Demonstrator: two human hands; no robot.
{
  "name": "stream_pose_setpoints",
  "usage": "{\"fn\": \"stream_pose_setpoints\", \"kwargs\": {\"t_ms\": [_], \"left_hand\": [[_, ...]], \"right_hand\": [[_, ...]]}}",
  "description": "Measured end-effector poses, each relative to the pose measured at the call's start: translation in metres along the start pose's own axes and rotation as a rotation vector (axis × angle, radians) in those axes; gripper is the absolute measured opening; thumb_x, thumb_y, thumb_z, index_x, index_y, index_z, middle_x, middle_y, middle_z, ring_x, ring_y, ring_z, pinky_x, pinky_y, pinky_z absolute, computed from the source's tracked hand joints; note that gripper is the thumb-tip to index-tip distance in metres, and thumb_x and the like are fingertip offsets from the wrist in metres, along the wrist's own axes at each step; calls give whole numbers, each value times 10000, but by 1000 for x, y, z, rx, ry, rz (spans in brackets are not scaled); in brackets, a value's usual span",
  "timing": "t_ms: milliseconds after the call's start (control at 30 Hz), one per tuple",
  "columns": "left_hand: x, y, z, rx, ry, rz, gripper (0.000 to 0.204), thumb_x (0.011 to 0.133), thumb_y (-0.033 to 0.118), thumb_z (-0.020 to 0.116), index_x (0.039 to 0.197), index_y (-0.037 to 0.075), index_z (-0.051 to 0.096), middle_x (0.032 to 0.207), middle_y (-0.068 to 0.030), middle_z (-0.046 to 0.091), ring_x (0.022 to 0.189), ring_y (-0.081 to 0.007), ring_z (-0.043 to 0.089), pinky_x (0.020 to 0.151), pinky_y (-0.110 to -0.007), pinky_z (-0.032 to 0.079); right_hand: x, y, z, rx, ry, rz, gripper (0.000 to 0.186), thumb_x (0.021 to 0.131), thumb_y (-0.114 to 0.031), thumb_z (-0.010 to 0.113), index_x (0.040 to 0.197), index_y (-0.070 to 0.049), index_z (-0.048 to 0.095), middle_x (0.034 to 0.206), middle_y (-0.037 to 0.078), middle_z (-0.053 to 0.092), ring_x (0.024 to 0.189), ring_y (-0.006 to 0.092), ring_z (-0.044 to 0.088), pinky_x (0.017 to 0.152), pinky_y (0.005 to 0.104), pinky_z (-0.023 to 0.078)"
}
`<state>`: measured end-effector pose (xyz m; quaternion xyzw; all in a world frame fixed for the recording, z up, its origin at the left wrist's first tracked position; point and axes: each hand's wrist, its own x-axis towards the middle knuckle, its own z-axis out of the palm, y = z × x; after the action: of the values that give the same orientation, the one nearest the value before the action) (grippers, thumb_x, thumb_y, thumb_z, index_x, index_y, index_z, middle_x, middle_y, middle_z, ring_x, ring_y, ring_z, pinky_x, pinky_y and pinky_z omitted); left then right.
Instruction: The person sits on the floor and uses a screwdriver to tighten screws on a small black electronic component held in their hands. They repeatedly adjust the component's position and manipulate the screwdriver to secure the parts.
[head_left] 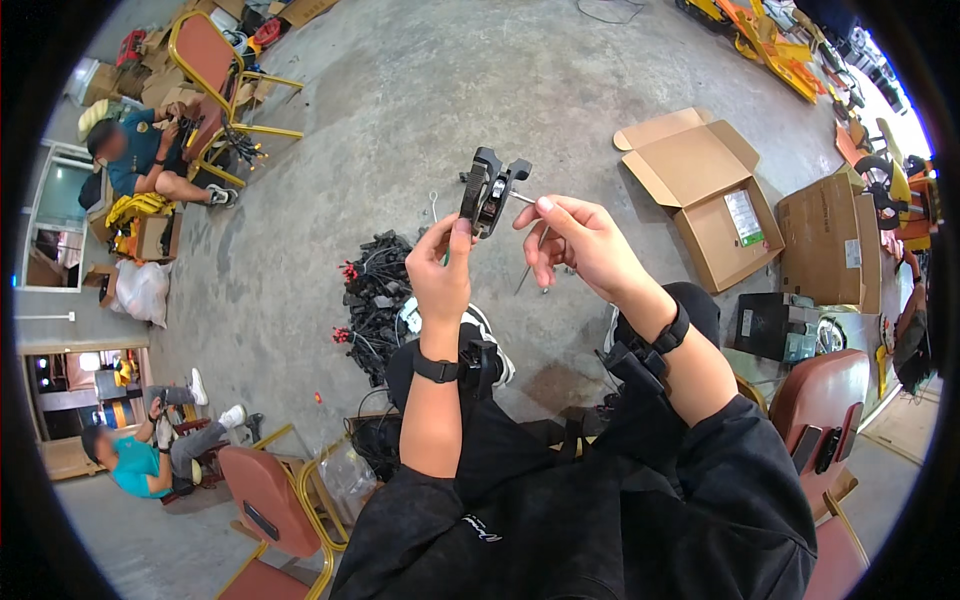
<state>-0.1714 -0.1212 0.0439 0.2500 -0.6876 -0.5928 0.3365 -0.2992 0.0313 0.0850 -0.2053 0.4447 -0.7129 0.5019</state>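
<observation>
Our left hand (440,268) pinches a black, two-pronged part with bare metal inside (476,195) by its lower end, thumb against fingers, above the grey concrete floor (400,120). Our right hand (590,245) has thumb and forefinger closed on a thin metal rod (524,199), other fingers half curled; tip's at the part's right side, contact unclear. Left on the floor: heap of black parts with red bits (375,280); right: open brown cardboard box (712,250), lid past its far edge.

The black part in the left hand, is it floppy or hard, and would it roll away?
The black part probably feels stiff: its prongs stick up without drooping above the left hand. Shiny metal inside may make it heavyish. Its knobbly shape likely won't roll.
</observation>
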Motion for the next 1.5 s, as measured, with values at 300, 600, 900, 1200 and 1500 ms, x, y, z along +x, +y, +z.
{"fn": "stream_pose_setpoints", "kwargs": {"t_ms": [300,600,900,1200,1500], "left_hand": [[2,-7,1,122,29,74,287,862,194,653,986,-64,651,859,-84,667,779,-131,614,730,-261,472],[1,-3,1,48,27,40,309,884,209,640,1000,-77,645,849,-75,661,752,-107,601,695,-236,465],[1,-2,-2,17,35,19,319,868,226,659,990,-69,654,849,-72,662,776,-121,619,729,-259,480],[0,9,-9,189,206,684,589,834,534,561,968,-39,595,924,-153,628,846,-277,617,770,-355,484],[0,5,-19,222,198,851,772,758,728,533,972,-13,561,898,-169,583,795,-304,586,706,-381,480]], "right_hand": [[-1,3,-16,468,-138,177,322,996,-280,451,981,5,599,655,45,597,427,126,556,392,229,425],[1,9,4,-1028,382,-811,129,837,-57,652,956,-11,645,1010,136,583,933,281,596,785,358,483],[6,15,0,-440,228,-421,218,956,-159,523,942,23,641,854,88,646,771,178,637,707,288,494],[-14,-3,-6,21,-301,-68,316,981,-210,469,903,45,638,540,83,581,383,132,518,386,241,401],[-17,-1,1,-32,-528,-92,262,934,-166,563,925,67,681,591,91,618,434,108,515,409,234,388]]}}
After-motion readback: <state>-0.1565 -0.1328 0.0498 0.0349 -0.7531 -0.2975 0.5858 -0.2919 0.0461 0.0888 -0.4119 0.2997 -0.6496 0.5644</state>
